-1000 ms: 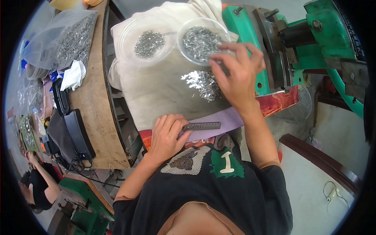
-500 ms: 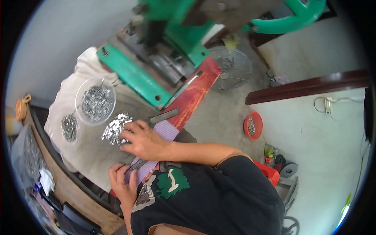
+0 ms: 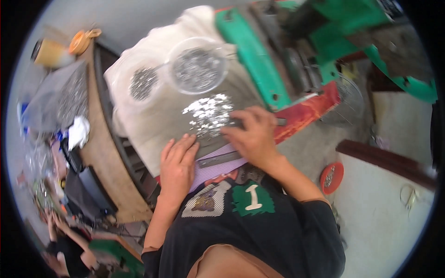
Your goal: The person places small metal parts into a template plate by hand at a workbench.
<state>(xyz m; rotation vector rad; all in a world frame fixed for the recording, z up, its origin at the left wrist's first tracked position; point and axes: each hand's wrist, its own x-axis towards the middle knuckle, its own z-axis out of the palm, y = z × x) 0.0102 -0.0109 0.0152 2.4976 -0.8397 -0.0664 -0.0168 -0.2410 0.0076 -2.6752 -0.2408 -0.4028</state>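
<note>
A loose pile of small shiny metal pieces [image 3: 208,111] lies spread on the greyish cloth [image 3: 153,125] in front of me. My right hand [image 3: 255,136] is curled at the pile's right edge, its fingers closed around a dark flat bar [image 3: 281,122] whose ends show on either side. My left hand [image 3: 178,160] rests at the cloth's near edge, fingers stretched out and nothing in it. Between my hands, a second dark bar [image 3: 218,159] lies on a purple ribbed cloth [image 3: 204,173]. Beyond the pile stands a clear bowl [image 3: 222,76] full of metal pieces, beside a smaller clear container [image 3: 132,97] of similar pieces.
A green machine [image 3: 252,55] stands at the far right on a red board [image 3: 308,109]. Beyond it is a fan [image 3: 345,99]. An orange-red bowl [image 3: 332,178] sits on the floor at right. A wooden bench [image 3: 111,171] runs left, with another person [image 3: 69,245] beyond.
The view has swung, so the bench and another person show more at left. My right hand has gone from the pile to the bar. The left fingers now lie flatter, nearer the pile.
</note>
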